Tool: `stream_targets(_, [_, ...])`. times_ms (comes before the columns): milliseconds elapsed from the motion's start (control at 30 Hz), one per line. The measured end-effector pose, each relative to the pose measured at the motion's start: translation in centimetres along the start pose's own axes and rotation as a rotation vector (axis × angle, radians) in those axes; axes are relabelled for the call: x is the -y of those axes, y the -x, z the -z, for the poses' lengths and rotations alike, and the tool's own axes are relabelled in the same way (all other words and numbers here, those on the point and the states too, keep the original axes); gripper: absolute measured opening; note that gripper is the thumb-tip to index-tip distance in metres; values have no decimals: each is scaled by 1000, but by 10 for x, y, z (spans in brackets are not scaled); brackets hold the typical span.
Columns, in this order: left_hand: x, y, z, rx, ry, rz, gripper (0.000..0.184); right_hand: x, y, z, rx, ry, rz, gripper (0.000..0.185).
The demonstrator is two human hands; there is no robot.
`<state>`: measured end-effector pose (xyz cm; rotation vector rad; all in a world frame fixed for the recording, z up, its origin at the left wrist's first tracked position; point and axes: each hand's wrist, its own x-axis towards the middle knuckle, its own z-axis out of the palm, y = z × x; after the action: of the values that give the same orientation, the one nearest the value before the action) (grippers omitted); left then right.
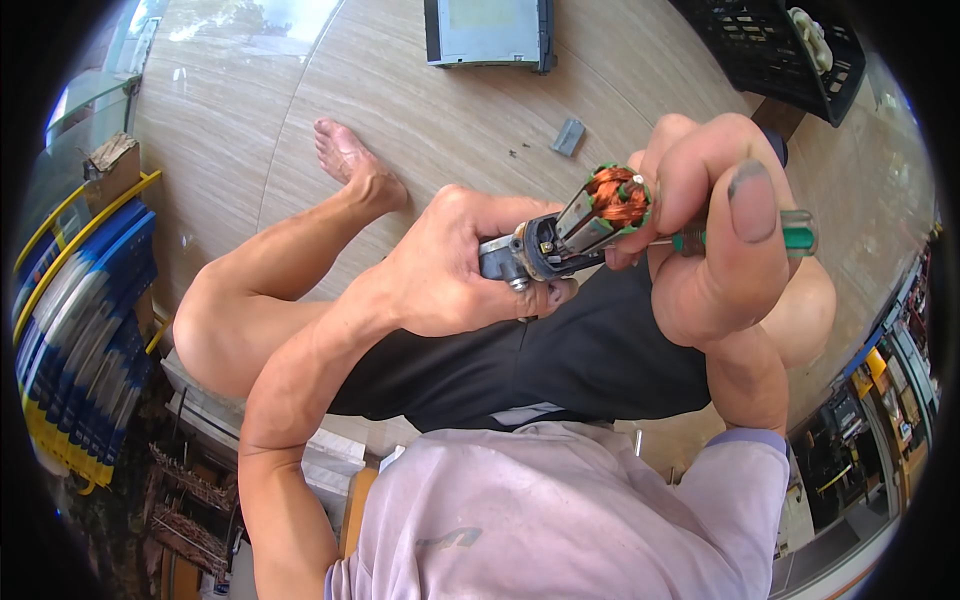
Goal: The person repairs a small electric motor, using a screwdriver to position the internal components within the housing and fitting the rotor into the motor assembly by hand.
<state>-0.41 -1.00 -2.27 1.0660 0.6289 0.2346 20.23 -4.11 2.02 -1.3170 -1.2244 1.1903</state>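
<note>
My left hand [430, 265] is closed around the dark grey housing [505, 260] of a small power tool with its inside exposed. From it sticks out a motor armature [617, 200] with copper windings and green insulation. My right hand [720, 230] is closed on a screwdriver [797, 233] with a clear green handle, its thin shaft pointing left toward the tool. The fingertips of this hand are close beside the copper windings; whether they touch them I cannot tell. The screwdriver's tip is hidden behind the armature and fingers. Dark smudges mark the right thumb.
On the tiled floor [240, 90] lie a small grey piece [568, 137] and a boxy metal device [490, 35]. A black crate [760, 50] stands at the upper right. Blue packs on a yellow rack [90, 330] are at the left, shelves of parts [850, 430] at the right.
</note>
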Motion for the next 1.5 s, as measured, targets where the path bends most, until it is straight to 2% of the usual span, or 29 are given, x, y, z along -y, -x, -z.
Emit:
stream_targets(200, [-5, 0, -1, -40, -57, 21, 42, 3, 3, 5, 50, -137, -43, 51])
stream_targets(400, [-7, -1, -1, -68, -134, 35, 43, 9, 10, 10, 95, -144, -37, 54])
stream_targets(500, [-3, -1, -2, -82, -125, 11, 42, 16, 8, 17, 192, -79, -67, 56])
stream_targets(533, [-3, -1, -2, -83, -126, 11, 42, 19, 14, 12, 154, -48, -45, 56])
stream_targets(667, [-4, -1, -2, -73, -142, 30, 41, 5, 15, 20, 257, -2, 130, 56])
stream_targets(767, [-5, 0, -3, -78, -116, 37, 41, 3, 17, 15, 220, 20, 150, 55])
stream_targets(867, [-6, -1, -1, -83, -128, 67, 42, 11, 19, 13, 194, 34, 50, 56])
stream_targets(1033, [-4, -1, -1, -94, -137, 25, 43, 4, 13, 19, 258, 37, 123, 58])
stream_targets(1167, [-4, -2, 2, -95, -141, 27, 43, 13, 16, 15, 207, 3, -16, 58])
stream_targets(1333, [-3, -2, 2, -91, -142, 5, 42, 5, 16, 14, 212, -10, 87, 58])
stream_targets(1500, [-5, -2, 3, -91, -121, 54, 40, 5, 13, 14, 206, 27, 60, 57])
